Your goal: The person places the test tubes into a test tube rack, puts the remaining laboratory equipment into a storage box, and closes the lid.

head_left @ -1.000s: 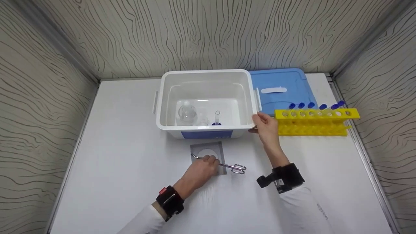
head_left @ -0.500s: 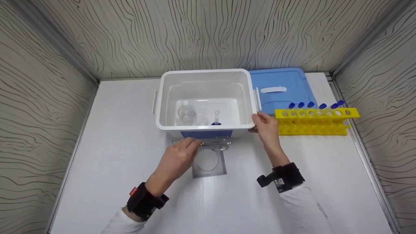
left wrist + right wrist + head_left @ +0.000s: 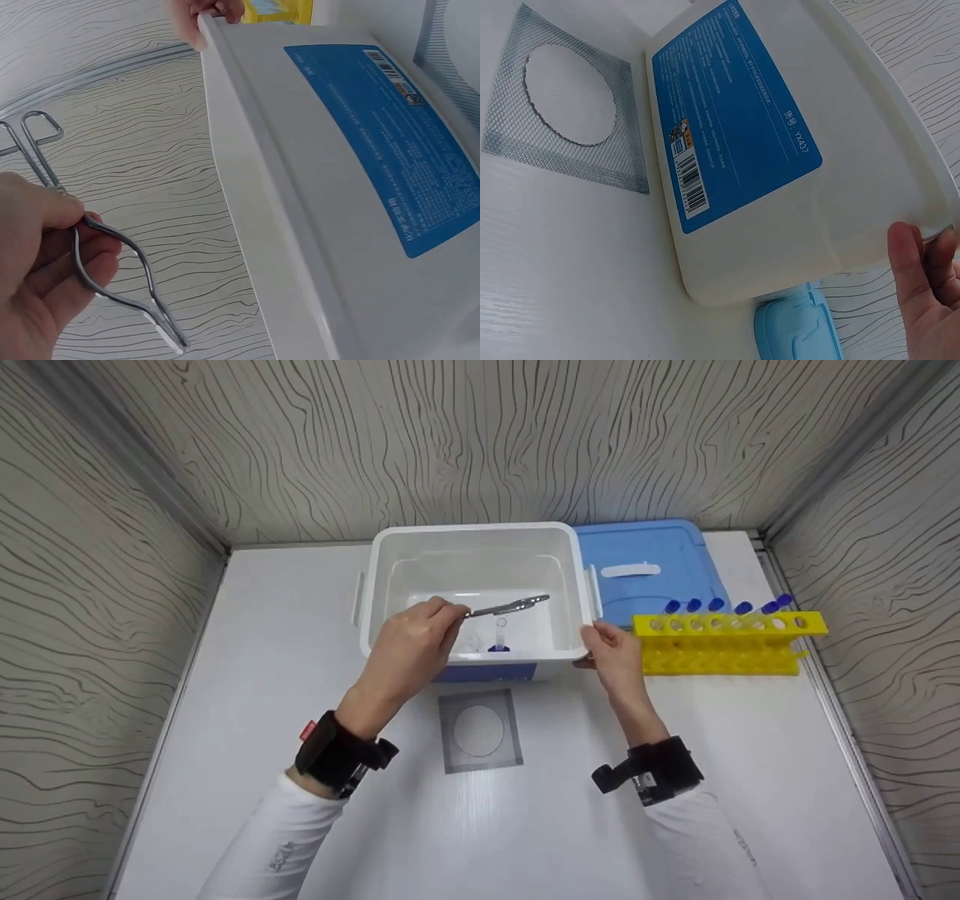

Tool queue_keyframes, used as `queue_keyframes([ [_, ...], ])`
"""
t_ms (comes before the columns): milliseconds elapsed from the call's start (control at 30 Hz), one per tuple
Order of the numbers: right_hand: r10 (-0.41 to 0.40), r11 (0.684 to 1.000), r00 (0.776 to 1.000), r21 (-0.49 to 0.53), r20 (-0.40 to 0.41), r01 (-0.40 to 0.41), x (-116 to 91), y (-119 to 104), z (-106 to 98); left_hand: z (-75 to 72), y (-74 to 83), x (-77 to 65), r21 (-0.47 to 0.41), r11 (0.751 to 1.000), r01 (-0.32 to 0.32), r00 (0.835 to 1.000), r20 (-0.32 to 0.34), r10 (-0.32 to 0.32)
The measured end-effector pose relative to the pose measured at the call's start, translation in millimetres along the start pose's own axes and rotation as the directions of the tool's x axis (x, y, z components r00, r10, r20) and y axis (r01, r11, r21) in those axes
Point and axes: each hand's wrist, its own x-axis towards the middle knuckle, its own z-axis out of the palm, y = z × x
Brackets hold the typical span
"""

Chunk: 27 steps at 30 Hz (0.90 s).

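In the head view my left hand (image 3: 405, 652) grips metal crucible tongs (image 3: 516, 605) and is over the opening of a white plastic bin (image 3: 525, 655). The left wrist view shows thumb and fingers around the tongs near their pivot, with the curved tips pointing away from the looped handles. My right hand (image 3: 621, 660) pinches the bin's front right corner at the rim. Inside the bin stands a small glass tube (image 3: 501, 630) with a blue base, and beside it shows part of a clear glass piece (image 3: 470, 643). My left hand hides the bin's left part.
A wire gauze square (image 3: 512, 727) with a pale round centre lies on the table before the bin. Right of the bin is a blue lid (image 3: 660, 544). A yellow rack (image 3: 720, 664) holding several blue-capped tubes stands at the right. Patterned walls enclose the table.
My left hand has lifted the tongs off the wire gauze and carried them up and forward over the bin. The right hand has stayed at the bin's corner.
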Motion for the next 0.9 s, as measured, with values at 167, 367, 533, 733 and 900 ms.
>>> queue_keyframes([
  [167, -0.001, 1.0, 1.0, -0.023, 0.005, 0.001, -2.0, 0.6, 1.4, 7.2, -6.9, 25.7, -0.005, 1.0, 0.017, 0.999, 0.046, -0.017],
  [367, 0.014, 1.0, 1.0, -0.017, 0.001, -0.014, -3.0, 2.3, -0.7, 15.7, -12.3, 50.7, -0.005, 0.999, 0.038, 0.991, 0.13, -0.037],
  [533, 0.01, 1.0, 1.0, 0.0, -0.011, -0.01, -3.2, 4.4, -2.3, 31.0, -20.8, 66.5, 0.027, 0.998, 0.055, 0.972, 0.226, -0.059],
  [733, -0.007, 1.0, 1.0, 0.016, -0.01, 0.007, -3.7, 5.9, -0.9, 55.2, -31.6, 79.1, 0.1, 0.99, 0.099, 0.897, 0.421, -0.132],
  [900, -0.029, 0.999, 0.999, 0.029, -0.013, 0.029, -4.6, 4.2, 0.6, 72.8, -39.5, 85.4, 0.176, 0.98, 0.097, 0.814, 0.552, -0.18],
])
